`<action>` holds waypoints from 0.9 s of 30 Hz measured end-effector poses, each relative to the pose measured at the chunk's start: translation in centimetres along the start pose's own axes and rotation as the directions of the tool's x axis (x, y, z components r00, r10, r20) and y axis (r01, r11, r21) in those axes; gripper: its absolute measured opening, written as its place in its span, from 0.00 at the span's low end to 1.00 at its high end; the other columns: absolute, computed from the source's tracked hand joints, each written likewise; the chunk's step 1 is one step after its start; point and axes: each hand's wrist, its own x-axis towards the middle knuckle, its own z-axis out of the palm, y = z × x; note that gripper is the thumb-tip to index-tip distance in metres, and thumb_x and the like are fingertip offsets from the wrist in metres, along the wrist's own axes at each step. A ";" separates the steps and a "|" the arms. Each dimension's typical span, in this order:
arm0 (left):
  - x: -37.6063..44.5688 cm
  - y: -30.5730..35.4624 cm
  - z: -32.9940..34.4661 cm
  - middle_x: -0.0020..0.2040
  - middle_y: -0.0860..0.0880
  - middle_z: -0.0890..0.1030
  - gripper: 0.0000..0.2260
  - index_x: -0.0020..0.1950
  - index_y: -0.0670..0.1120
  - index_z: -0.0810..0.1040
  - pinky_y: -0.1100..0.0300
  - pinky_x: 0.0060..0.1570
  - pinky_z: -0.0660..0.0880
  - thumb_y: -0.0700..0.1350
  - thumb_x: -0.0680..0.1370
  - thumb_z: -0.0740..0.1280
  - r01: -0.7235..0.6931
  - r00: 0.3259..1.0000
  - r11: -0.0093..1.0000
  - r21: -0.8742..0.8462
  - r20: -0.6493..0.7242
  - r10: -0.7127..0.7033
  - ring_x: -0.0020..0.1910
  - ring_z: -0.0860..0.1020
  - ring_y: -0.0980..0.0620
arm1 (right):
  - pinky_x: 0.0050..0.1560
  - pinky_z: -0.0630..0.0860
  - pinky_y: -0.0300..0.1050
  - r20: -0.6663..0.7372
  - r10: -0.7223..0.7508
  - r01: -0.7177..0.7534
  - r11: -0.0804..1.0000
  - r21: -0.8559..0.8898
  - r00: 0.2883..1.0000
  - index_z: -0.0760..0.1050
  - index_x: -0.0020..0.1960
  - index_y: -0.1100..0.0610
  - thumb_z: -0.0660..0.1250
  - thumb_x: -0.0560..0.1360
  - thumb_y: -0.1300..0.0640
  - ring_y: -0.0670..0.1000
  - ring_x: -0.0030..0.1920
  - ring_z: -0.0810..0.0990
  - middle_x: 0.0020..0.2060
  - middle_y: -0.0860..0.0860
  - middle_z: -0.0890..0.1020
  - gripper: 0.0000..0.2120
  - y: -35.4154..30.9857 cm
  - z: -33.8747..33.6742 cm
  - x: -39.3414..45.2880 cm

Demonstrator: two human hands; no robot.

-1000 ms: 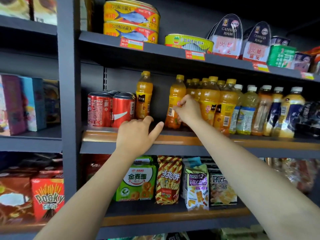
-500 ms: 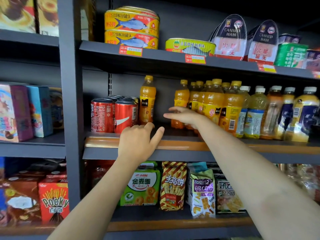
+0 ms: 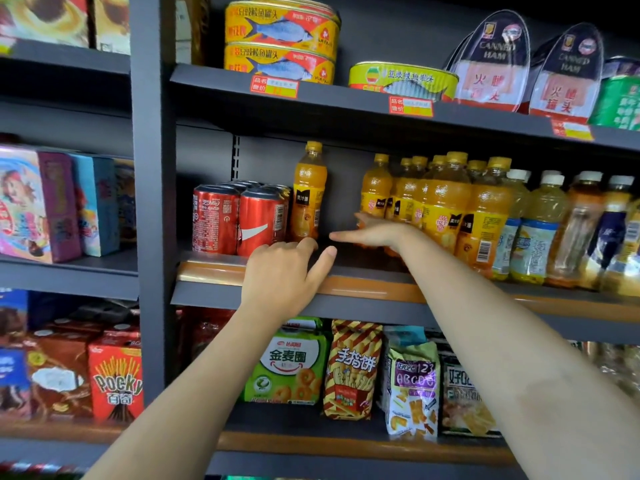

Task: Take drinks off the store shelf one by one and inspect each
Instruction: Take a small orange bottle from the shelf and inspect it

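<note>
Centre frame: lone clear plastic orange-juice bottle, yellow cap, black label, upright beside red cola cans. Right hand flat, fingers straight, empty. Left hand rests loosely on grey shelf edge.

On the shelf, red cans, orange juice bottles and pale drink bottles are stood upright.
</note>
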 end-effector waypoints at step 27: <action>-0.7 -0.6 0.4 0.34 0.47 0.81 0.26 0.40 0.46 0.80 0.51 0.42 0.66 0.59 0.82 0.51 0.228 0.974 0.968 0.103 -0.018 -0.228 0.36 0.77 0.44 | 0.64 0.76 0.56 -0.010 -0.224 0.186 0.782 0.595 0.975 0.74 0.67 0.50 0.78 0.70 0.46 0.54 0.65 0.78 0.63 0.51 0.81 0.28 -5.0 0.0 2.9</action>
